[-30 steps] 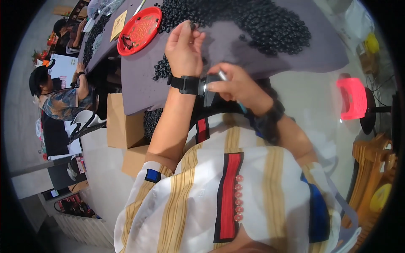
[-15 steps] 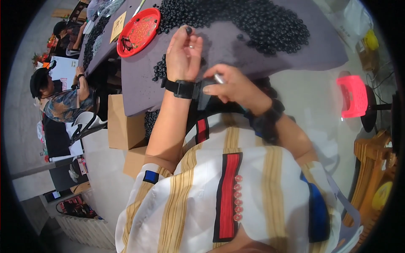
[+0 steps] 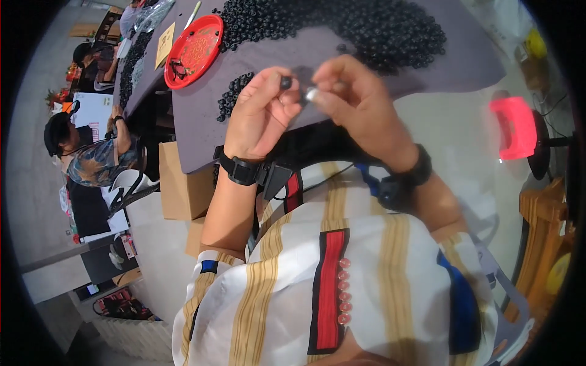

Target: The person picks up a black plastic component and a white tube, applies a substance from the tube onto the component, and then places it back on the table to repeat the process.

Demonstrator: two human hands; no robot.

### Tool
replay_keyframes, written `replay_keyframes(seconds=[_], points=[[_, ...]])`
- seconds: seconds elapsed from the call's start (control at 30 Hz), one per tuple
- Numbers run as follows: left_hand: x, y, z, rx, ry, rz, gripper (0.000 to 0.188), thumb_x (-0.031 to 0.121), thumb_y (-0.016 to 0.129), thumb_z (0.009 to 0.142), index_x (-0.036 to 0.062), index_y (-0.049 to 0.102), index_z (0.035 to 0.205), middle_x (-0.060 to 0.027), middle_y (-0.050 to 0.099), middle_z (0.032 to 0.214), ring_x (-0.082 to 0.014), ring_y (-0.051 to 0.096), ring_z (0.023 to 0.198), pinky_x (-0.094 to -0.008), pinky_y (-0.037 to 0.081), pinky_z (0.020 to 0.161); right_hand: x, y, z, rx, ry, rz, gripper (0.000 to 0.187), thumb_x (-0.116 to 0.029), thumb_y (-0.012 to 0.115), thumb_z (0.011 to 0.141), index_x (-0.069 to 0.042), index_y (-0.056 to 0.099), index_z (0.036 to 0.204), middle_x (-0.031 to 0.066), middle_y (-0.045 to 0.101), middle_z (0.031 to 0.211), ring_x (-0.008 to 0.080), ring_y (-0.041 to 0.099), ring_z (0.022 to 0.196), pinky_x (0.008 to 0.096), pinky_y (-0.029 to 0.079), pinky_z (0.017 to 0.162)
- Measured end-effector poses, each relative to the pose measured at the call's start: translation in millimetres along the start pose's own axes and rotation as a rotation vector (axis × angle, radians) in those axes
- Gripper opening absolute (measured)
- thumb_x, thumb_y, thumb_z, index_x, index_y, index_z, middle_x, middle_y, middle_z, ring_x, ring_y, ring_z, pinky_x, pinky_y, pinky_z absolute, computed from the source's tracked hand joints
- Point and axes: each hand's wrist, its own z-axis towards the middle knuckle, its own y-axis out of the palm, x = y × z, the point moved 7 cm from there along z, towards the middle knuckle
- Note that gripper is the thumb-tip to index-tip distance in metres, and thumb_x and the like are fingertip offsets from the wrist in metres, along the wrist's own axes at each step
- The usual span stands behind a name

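Observation:
In front of my chest, over the near edge of the table, both hands are raised close together. My left hand (image 3: 261, 116) pinches one round black bead (image 3: 285, 82) between thumb and index finger, palm turned up. My right hand (image 3: 360, 104) is closed on a small silvery-white piece (image 3: 311, 94), which points toward the left hand; blur hides its exact kind. A small cluster of black beads (image 3: 232, 97) lies on the cloth just left of my left hand. The large heap of black beads (image 3: 390, 33) spreads across the far side of the table.
A red oval tray (image 3: 201, 46) with a few dark bits sits at the far left of the purple-grey tablecloth (image 3: 201, 131). Cardboard boxes (image 3: 183, 189) stand below the table's left edge. A pink stool (image 3: 513, 128) is at right. Another person (image 3: 91, 146) sits at left.
My left hand has drawn back toward me with the bead. My right hand has risen from beside the left wrist to the bead's level, still holding the silvery piece.

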Motion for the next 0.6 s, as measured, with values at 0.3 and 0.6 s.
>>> replay_keyframes(seconds=[0.3,0.6], points=[[-4,-2,-6,0.027,0.052,0.088,0.014,0.01,0.057,0.094,-0.0014,0.059,0.102,-0.0109,0.065,0.091,-0.0146,0.063,0.075,-0.0294,0.058,0.069,-3,8,-2,-0.118,0.017,0.064,0.024,-0.003,0.064,0.086,-0.005,0.055,0.108,-0.0031,0.053,0.086,0.0028,0.052,0.077,0.0176,0.043,0.068],[-5,-4,-5,-0.023,0.032,0.089,0.012,0.008,0.058,0.093,-0.0013,0.06,0.1,-0.0111,0.065,0.089,-0.0151,0.065,0.072,-0.0292,0.058,0.068,4,10,1,-0.156,0.022,0.063,0.025,-0.001,0.062,0.087,-0.002,0.058,0.111,-0.002,0.057,0.085,0.0038,0.055,0.077,0.0182,0.044,0.07]])
